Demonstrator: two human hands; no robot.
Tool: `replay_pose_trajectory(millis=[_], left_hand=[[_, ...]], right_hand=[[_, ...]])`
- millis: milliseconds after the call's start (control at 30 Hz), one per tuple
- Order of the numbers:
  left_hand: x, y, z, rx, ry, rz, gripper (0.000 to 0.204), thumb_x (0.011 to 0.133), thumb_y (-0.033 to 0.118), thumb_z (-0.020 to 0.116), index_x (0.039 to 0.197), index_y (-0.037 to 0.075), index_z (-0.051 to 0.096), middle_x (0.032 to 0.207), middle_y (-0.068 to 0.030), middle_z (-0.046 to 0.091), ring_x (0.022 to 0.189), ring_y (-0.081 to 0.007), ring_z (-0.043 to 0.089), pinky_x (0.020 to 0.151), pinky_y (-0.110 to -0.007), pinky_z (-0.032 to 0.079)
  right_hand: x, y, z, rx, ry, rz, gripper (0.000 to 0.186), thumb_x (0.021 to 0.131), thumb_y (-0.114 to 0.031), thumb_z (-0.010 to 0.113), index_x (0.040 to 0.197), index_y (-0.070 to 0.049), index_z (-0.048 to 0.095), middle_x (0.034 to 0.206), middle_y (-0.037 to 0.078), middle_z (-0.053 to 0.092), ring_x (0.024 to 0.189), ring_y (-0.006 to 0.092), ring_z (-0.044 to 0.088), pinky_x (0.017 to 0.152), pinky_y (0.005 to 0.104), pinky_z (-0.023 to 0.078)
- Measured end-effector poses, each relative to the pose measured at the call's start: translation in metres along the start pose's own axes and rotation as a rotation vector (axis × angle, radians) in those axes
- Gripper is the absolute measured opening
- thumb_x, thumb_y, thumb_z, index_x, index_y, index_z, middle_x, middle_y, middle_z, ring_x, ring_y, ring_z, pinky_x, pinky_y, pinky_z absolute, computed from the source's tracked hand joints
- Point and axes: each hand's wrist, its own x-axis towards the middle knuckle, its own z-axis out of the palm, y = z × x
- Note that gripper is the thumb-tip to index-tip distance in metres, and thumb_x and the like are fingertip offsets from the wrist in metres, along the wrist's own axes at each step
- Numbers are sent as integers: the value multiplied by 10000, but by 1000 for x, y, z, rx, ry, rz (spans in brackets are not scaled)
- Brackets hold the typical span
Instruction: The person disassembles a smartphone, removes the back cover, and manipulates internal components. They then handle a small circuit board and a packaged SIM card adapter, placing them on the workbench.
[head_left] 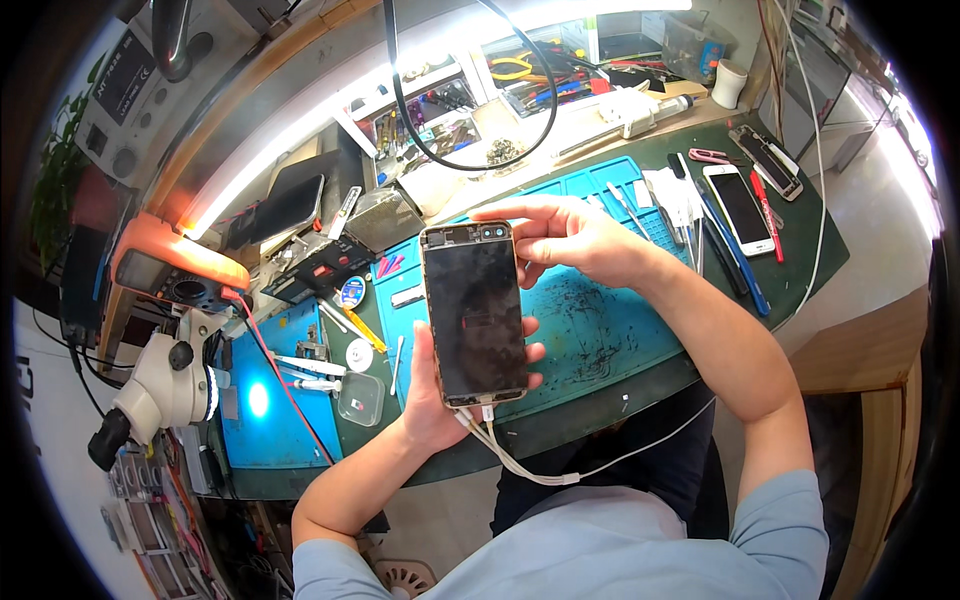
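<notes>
A smartphone (pixel 475 320) with its front part off stands upright in front of me. Its dark screen carries a small red mark, and bare inner parts with a camera show along the top. My left hand (pixel 435 405) is closed round its lower half, with fingertips showing past the right edge. My right hand (pixel 590 240) grips the top right corner: the forefinger lies along the top edge, and the thumb is by the side. A white charging cable (pixel 488 412) is plugged into the bottom edge, with more white leads bundled beside it.
A blue repair mat (pixel 600 310) lies beneath on the dark green bench. At right lie a white phone (pixel 740 208), an opened phone (pixel 768 160) and pens. On the left are an orange multimeter (pixel 180 262), a microscope (pixel 165 385) and a clear box (pixel 361 398). A black cable loop (pixel 400 95) hangs ahead.
</notes>
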Motion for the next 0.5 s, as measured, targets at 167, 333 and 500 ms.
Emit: replay_pose_trajectory(millis=[167,333,500], left_hand=[[1,0,2,19,19,-1,883,945,742,260,1553,103,218,1510,-171,388,1335,-317,476,1090,-494,430],[0,0,4,40,52,-4,882,938,744,301,1553,117,226,1505,-167,391,1328,-324,481,1085,-517,428],[2,-2,8,29,115,-41,900,928,764,264,1548,111,240,1502,-162,397,1339,-333,470,1088,-515,429]], right_hand=[[0,0,2,-8,28,-19,513,924,-68,534,1436,-79,510,978,50,689,844,120,646,796,293,542],[0,-5,4,-6,65,14,452,961,-160,533,1405,-74,546,938,51,677,829,127,640,782,294,538],[0,3,0,21,126,57,363,1002,-292,523,1274,-75,628,946,72,683,828,149,658,757,295,552]])
